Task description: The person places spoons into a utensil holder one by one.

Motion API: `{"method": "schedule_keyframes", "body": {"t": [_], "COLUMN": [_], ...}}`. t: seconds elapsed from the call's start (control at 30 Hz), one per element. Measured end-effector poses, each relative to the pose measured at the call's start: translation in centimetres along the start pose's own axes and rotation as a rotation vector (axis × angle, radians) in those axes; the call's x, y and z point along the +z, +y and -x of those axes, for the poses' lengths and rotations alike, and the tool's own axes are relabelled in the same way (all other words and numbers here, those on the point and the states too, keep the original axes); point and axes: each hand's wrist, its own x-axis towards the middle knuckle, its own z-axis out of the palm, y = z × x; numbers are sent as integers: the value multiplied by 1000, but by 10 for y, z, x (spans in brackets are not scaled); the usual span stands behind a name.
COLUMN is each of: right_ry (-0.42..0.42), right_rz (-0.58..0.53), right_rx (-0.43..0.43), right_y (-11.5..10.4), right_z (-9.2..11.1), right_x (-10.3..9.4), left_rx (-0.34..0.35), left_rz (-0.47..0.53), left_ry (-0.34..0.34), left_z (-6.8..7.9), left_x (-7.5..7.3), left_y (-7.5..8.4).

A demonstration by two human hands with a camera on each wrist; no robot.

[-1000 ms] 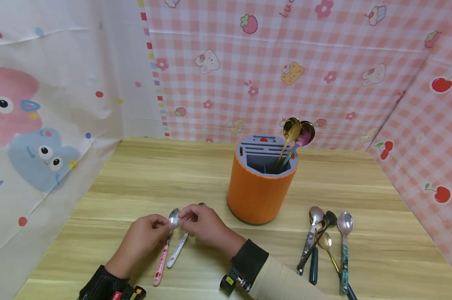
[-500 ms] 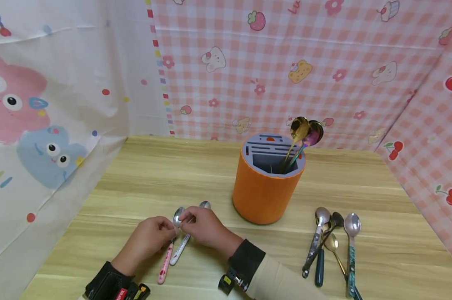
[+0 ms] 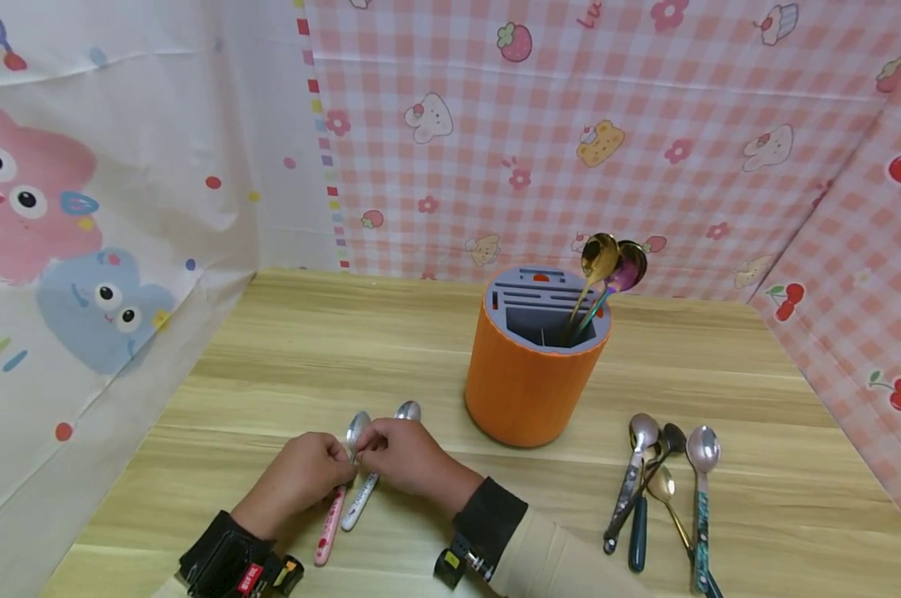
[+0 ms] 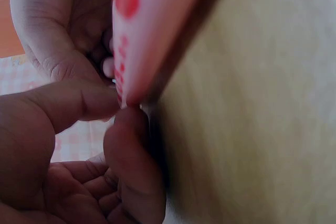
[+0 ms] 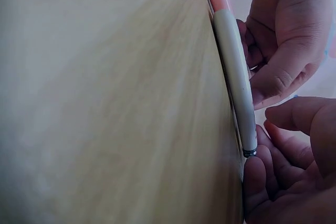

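In the head view my left hand [image 3: 308, 472] pinches a pink-handled spoon [image 3: 330, 527] near its neck, thumb against finger. The left wrist view has the thumb and finger meeting at the narrow end of the pink handle [image 4: 144, 30]. My right hand [image 3: 405, 457] is curled beside that spoon's silver bowl [image 3: 357, 425], thumb and finger close together; I cannot tell whether they grip it. A white-handled spoon [image 3: 360, 502] lies alongside, its neck hidden under the right hand. In the right wrist view its handle [image 5: 234, 61] lies along the tabletop, beside both hands.
An orange utensil holder [image 3: 532, 390] with a grey slotted top stands behind and to the right, with a gold spoon [image 3: 599, 253] and a rainbow-coloured spoon [image 3: 629, 266] in it. Several spoons lie at right, including a teal-handled one [image 3: 700, 507]. Patterned cloth walls [image 3: 495, 149] enclose the table.
My left hand has shifted slightly right, toward the right hand. The right hand has drawn back a little, uncovering the white-handled spoon's bowl. The head view has shifted slightly.
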Motion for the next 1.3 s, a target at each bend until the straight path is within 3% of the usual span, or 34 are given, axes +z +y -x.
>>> {"method": "schedule_keyframes", "body": {"t": [0.27, 0.5, 0.73, 0.93, 1.1, 1.3], "right_ry": [5, 33, 78, 98, 124, 153], "right_rz": [70, 103, 39, -17, -115, -270], "right_rx": [-12, -3, 60, 81, 150, 230], "right_y": [1, 0, 0, -1, -4, -14], "right_z": [0, -1, 0, 1, 1, 1], "right_x": [-1, -2, -5, -10, -11, -18], "left_rx": [-35, 17, 123, 128, 145, 97], "left_rz": [65, 68, 33, 18, 85, 161], "left_ry": [-30, -19, 52, 85, 71, 17], "left_z": [0, -1, 2, 3, 4, 4], "left_x": [-1, -1, -5, -9, -7, -5], "left_y": [3, 5, 14, 23, 29, 34]}}
